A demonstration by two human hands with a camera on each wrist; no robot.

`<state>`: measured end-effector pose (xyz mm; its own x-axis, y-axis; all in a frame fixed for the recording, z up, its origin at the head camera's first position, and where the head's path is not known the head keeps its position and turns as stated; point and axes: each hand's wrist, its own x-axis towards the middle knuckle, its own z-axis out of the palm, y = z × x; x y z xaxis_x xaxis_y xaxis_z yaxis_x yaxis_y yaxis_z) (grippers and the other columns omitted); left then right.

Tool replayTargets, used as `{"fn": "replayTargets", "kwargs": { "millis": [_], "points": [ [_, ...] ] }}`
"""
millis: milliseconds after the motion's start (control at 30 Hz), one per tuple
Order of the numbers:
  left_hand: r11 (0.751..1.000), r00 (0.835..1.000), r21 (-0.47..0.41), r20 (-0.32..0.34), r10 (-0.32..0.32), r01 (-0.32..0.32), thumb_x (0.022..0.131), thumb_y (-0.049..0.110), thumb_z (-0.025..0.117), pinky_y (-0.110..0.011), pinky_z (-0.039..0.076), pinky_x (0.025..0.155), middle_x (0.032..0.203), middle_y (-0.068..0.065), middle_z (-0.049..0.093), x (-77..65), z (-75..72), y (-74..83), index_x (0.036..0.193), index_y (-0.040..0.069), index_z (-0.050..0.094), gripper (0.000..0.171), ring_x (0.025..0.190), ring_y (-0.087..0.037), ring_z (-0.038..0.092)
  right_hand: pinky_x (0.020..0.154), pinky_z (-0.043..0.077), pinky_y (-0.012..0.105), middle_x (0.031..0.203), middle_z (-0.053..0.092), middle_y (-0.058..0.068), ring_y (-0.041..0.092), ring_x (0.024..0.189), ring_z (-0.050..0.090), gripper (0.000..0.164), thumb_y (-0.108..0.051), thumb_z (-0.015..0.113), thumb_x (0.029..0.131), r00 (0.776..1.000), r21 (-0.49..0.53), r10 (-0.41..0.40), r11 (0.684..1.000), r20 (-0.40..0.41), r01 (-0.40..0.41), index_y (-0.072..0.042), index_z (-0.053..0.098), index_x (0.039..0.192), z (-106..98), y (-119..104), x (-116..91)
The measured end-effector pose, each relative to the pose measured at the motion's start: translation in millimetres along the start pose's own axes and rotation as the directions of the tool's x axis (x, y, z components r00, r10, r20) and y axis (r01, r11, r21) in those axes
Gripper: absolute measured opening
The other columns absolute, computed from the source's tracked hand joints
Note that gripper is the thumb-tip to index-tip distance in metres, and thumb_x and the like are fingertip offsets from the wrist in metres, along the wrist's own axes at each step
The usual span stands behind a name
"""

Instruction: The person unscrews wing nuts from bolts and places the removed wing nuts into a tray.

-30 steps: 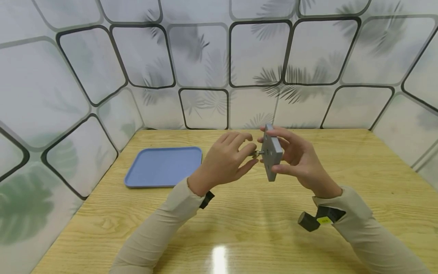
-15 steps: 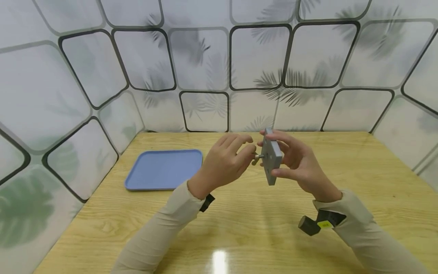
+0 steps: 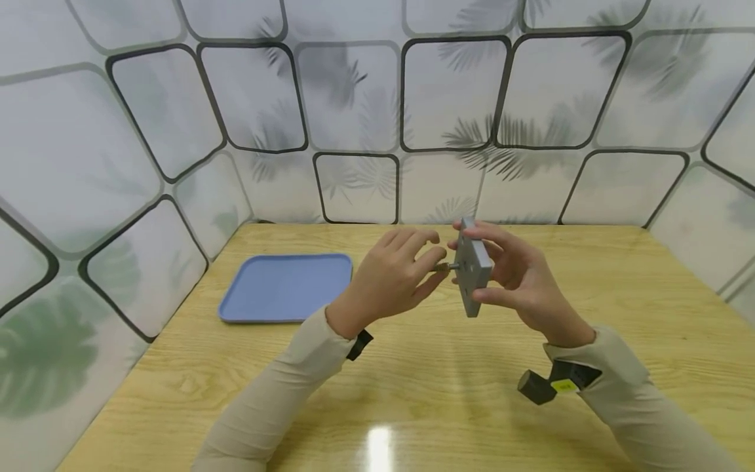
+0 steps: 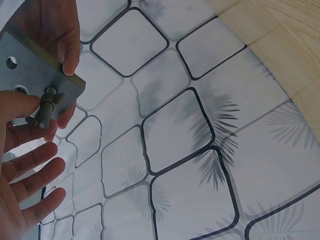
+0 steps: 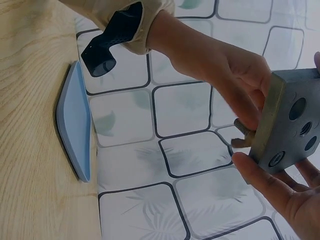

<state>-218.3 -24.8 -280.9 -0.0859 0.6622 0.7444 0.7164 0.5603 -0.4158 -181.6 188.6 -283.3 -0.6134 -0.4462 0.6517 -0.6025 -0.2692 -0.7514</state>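
Note:
My right hand (image 3: 525, 278) holds a thick grey metal plate (image 3: 468, 278) on edge, thumb on the near side and fingers on the far side. Round holes pierce the plate (image 5: 295, 132) in both wrist views. Out of its left face sticks a threaded bolt (image 4: 44, 122) carrying a brass-coloured wing nut (image 4: 47, 103). My left hand (image 3: 389, 275) pinches the wing nut between thumb and index finger, partly hiding it in the head view; its other fingers spread away. A gap of bare bolt shows between nut and plate.
A blue tray (image 3: 283, 288) lies on the wooden table (image 3: 413, 393), left of and behind the left hand. A patterned white screen (image 3: 360, 92) encloses the table's back and sides. Dark wrist cameras are strapped over both sleeves.
The left thumb and index finger have shifted around the wing nut, closing up and then parting again, and the nut's wings sit at a different angle. The plate stays nearly still.

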Motion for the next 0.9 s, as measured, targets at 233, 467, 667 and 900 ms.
{"fn": "replayTargets", "kwargs": {
  "millis": [233,467,667,900],
  "points": [
    [1.0,0.995,-0.006,-0.096,-0.023,0.022,0.085,0.027,0.066,-0.032,0.049,0.083,0.098,-0.004,0.063,1.3,0.7,-0.4,0.091,0.012,0.064,0.016,0.09,-0.019,0.061,0.086,0.055,0.036,0.147,0.04,0.012,0.024,0.125,0.051,0.063,-0.002,0.07,0.08,1.0,-0.001,-0.007,1.0,-0.007,0.007,-0.002,0.044,0.138,-0.2,0.2,0.0],
    [1.0,0.998,-0.026,-0.062,0.005,-0.006,0.082,0.04,0.066,-0.033,0.047,0.088,0.102,-0.005,0.062,0.2,-0.6,-1.0,0.096,0.011,0.063,0.032,0.096,-0.021,0.058,0.092,0.051,0.033,0.146,0.039,0.014,0.027,0.124,0.05,0.063,-0.003,0.071,0.08,1.0,0.019,-0.002,1.0,-0.018,0.002,-0.004,0.045,0.137,-0.9,-0.9,1.6],
    [1.0,1.0,-0.022,0.009,0.02,-0.02,0.079,0.043,0.069,-0.033,0.047,0.089,0.106,-0.006,0.062,0.5,-1.2,-1.9,0.1,0.013,0.064,0.038,0.098,-0.022,0.058,0.092,0.051,0.033,0.146,0.039,0.014,0.026,0.125,0.051,0.062,-0.002,0.07,0.081,1.0,0.025,-0.017,1.0,-0.007,0.017,-0.004,0.045,0.138,0.5,-3.0,2.6],
    [1.0,1.0,-0.012,0.005,0.004,-0.004,0.083,0.04,0.066,-0.033,0.048,0.09,0.105,-0.005,0.063,0.0,-1.2,-3.5,0.1,0.012,0.064,0.033,0.099,-0.021,0.059,0.092,0.051,0.034,0.146,0.04,0.015,0.026,0.124,0.051,0.062,-0.002,0.07,0.08,1.0,0.02,-0.014,1.0,-0.006,0.014,-0.005,0.046,0.137,1.0,-0.5,2.5]
  ]
}}
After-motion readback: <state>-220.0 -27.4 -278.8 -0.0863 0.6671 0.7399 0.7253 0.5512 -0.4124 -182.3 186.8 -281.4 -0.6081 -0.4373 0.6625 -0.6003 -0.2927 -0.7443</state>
